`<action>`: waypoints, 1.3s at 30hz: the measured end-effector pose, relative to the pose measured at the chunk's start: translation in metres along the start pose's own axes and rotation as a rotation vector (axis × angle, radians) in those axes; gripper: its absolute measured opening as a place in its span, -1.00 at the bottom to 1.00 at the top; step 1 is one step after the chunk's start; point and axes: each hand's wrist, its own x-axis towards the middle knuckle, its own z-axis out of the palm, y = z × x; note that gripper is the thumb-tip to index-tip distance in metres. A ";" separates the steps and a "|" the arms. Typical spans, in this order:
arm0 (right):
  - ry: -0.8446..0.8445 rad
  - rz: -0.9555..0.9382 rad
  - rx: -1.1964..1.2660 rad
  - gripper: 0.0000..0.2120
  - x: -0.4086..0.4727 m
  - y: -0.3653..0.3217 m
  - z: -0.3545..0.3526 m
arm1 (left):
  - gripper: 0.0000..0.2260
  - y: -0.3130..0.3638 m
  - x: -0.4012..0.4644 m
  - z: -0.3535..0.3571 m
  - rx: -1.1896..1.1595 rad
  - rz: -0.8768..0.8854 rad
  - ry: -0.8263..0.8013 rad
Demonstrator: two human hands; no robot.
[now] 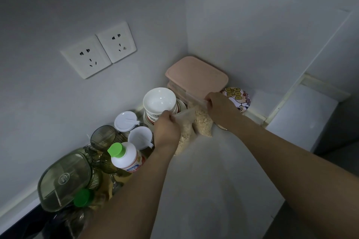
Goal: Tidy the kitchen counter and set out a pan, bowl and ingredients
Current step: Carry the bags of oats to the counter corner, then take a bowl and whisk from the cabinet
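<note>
Pale grey walls meet in a corner above the white table point(213, 180), with two white wall sockets point(99, 49) on the left wall. At the table's left edge lies a smoky green translucent lidded container point(64, 178), beside a white plastic bottle with a green cap point(126, 156). Deep in the corner sits a stack of pink lidded plastic boxes point(196, 77), and just left of it a stack of white ceramic bowls point(160, 103). Between the bowls and the boxes stand two clear plastic bags of pale grain point(202, 122), resting on the table. The left hand point(167, 130) pinches the top edge of the nearer bag; the right hand point(219, 106) grips the top of the farther one. A round tin lid printed with a cartoon dog point(240, 96) shows behind the right hand.
</note>
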 end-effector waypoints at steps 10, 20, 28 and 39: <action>-0.010 0.020 -0.007 -0.80 -0.012 -0.010 -0.007 | -0.76 0.007 -0.001 -0.016 0.377 0.037 -0.062; 0.018 0.066 0.051 -0.63 -0.030 -0.024 -0.028 | -0.78 0.021 -0.012 -0.030 0.398 0.112 -0.030; 0.096 0.013 0.076 -0.56 -0.057 -0.047 -0.061 | -0.72 0.043 -0.033 -0.053 0.434 0.255 -0.013; 0.233 -0.009 0.093 -0.52 -0.118 -0.097 -0.140 | -0.67 0.093 -0.080 -0.136 0.459 0.508 0.072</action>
